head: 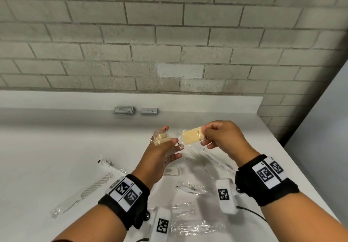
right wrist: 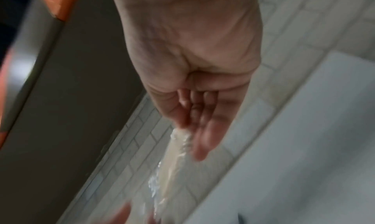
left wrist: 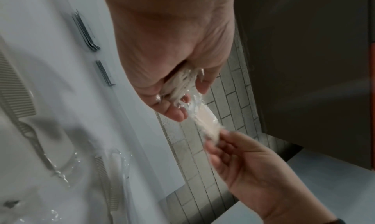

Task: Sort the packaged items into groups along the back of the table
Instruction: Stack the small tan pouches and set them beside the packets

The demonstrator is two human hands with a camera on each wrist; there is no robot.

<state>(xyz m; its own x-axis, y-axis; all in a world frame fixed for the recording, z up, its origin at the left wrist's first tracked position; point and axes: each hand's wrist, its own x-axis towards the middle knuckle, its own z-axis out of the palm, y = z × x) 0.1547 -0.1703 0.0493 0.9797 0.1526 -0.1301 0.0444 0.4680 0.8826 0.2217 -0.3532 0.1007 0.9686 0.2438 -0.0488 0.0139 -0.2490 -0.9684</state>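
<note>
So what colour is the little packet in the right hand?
Pale yellow, in a clear wrapper: the packet pinched by the right hand shows best in the head view.

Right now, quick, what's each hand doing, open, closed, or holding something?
Left hand: closed on a clear-wrapped stack of pale pieces.
Right hand: pinching a clear-wrapped pale yellow bar by its end.

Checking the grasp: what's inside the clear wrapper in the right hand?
A pale yellow flat bar fills the wrapper; the right hand pinches one end, covering that part.
</note>
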